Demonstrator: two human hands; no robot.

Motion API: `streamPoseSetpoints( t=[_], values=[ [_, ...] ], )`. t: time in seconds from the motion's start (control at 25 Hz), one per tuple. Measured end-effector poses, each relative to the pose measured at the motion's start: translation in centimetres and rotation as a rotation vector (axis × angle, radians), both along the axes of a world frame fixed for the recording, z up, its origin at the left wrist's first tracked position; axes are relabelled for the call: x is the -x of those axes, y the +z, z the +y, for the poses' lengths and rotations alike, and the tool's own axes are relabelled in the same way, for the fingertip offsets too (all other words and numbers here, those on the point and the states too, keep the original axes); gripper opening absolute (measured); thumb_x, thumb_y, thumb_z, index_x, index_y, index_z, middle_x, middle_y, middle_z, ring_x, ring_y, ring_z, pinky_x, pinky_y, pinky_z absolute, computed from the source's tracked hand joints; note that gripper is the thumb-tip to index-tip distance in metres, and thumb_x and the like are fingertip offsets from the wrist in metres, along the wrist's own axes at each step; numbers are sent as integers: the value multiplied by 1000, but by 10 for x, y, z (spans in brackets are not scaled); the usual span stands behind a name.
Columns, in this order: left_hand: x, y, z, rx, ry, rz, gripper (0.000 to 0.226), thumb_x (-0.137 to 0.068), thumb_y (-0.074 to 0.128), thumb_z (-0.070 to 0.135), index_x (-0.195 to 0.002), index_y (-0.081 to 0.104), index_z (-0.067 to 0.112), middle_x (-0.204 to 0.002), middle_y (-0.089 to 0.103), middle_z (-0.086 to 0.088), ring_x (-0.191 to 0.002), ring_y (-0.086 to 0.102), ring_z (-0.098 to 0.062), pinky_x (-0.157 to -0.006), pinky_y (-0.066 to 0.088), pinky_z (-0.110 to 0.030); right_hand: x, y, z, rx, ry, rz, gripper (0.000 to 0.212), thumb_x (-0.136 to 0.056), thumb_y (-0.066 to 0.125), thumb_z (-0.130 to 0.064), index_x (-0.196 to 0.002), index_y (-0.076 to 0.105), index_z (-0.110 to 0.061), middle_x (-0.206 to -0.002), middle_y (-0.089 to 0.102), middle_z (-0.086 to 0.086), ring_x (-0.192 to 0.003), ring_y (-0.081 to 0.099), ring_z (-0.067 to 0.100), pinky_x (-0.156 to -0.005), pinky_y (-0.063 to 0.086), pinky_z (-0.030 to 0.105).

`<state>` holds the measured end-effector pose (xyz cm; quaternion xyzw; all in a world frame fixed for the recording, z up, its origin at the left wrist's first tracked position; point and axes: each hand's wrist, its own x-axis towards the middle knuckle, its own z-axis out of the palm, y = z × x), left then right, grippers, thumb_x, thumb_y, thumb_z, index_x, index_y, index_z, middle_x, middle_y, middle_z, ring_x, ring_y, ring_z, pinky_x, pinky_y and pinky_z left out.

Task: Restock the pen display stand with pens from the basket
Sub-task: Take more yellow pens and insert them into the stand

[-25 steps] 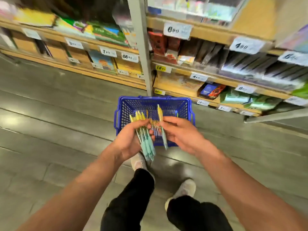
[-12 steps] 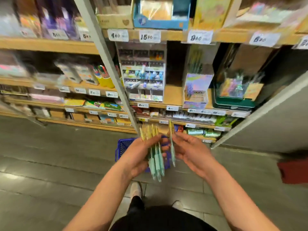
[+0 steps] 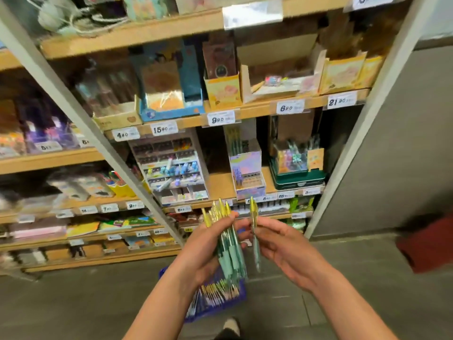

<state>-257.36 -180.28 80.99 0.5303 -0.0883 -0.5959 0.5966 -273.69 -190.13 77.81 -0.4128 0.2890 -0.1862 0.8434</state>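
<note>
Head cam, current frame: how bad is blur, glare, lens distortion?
Head view: motion blur smears the left shelves and basket; left hand, pen bundle, right hand and single pen are sharper, though soft; glare whites out the top tag; wide-angle distortion slants the uprights; lighting is dim and warm.

Left hand (image 3: pixel 201 246) fingers curled, gripping a pen bundle (image 3: pixel 229 251). Right hand (image 3: pixel 289 253) just beside it, pinching a single pen (image 3: pixel 255 241) upright.
</note>
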Motion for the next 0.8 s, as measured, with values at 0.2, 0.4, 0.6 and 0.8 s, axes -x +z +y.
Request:
streamPoseSetpoints(
  t=[0.2,0.4,0.6,0.8],
  values=[
    [-29,0,-27,-28,-94,-6,22,-82,77,23,-96,82,7,-114,75,-17,-88,77,-24,-69,60,-33,-24,3,-24,3,-94,76,28,-95,63,-7,-123,67,-1,-115,73,19,-104,72,26,-83,57,30],
    [-70,-17,-57,-20,-187,-69,29,-87,77,28,-103,79,4,-115,74,-20,-100,75,-28,-78,59,-34,-54,3,-50,12,-105,66,27,-96,64,-11,-121,67,-1,-118,72,20,-110,70,30,-87,58,35],
    [-95,-44,-91,-60,-88,9,38,-87,77,26,-115,72,1,-111,75,-19,-85,75,-25,-71,60,-34,-81,-16,-77,-54,-164,115,18,-93,66,-7,-110,74,-7,-114,74,18,-101,74,26,-80,59,30],
    [-121,-67,-134,-72,-3,80,38,-90,75,24,-118,67,0,-98,75,-15,-79,72,-24,-67,58,-33,-109,-35,-120,-131,-187,152,17,-89,67,-3,-100,77,-9,-93,78,12,-79,76,17,-66,59,23]
  ],
)
